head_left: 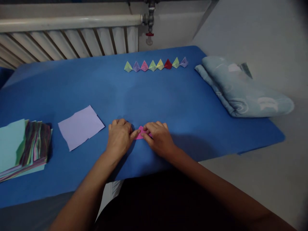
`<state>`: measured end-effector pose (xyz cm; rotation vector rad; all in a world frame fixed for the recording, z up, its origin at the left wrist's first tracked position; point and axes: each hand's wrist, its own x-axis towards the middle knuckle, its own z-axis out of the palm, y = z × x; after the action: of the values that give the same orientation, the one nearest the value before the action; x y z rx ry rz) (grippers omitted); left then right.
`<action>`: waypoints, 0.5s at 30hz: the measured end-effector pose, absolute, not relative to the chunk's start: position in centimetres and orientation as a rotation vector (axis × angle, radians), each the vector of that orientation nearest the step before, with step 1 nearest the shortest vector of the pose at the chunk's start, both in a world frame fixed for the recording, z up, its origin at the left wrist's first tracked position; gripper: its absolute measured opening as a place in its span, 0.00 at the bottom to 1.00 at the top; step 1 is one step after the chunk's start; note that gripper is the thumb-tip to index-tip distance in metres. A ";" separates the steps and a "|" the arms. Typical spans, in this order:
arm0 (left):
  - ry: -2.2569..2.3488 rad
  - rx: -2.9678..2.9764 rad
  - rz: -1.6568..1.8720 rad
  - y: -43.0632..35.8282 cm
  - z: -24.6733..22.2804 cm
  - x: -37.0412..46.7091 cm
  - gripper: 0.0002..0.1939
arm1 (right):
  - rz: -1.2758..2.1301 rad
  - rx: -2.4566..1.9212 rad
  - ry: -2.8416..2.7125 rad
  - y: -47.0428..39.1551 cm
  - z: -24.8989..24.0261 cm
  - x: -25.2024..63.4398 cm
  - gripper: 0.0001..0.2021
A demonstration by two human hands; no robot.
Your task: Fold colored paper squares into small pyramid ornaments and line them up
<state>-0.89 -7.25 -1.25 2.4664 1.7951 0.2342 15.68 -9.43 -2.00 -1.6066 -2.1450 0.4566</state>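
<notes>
A small folded pink paper (141, 132) lies at the near edge of the blue table, between my two hands. My left hand (120, 134) has its fingers curled on the tabletop, and its thumb presses the paper's left side. On the right side of the same paper, my right hand (158, 138) rests with bent fingers and thumb, covering part of it. To the left of my left hand lies a flat lilac sheet (81, 127). Several small folded paper pieces (152, 65) in green, purple, pink, yellow and red stand in a row near the far edge.
The blue table (96, 83) reaches a white radiator (72, 41) and a valve (150, 19) behind it. A stack of coloured paper (12, 144) sits at the far left. On the right lies a folded light-blue blanket (245, 89), partly past the table's edge.
</notes>
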 end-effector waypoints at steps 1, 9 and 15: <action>1.794 2.468 0.227 -7.0 -1.2 -0.8 0.20 | 0.450 -1.610 -2.141 -9.4 -2.0 15.7 0.05; 1.866 2.434 0.176 -6.1 -0.8 -0.4 0.23 | 0.457 -1.620 -2.114 -8.8 -2.0 15.6 0.04; 1.860 2.365 0.479 -6.8 -0.8 -0.5 0.15 | 0.468 -1.620 -2.121 -8.7 -1.9 15.6 0.03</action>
<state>-0.51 -6.76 -0.80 2.3653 1.8604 0.4787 15.58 -8.68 -1.91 -1.6203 -2.1209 0.4677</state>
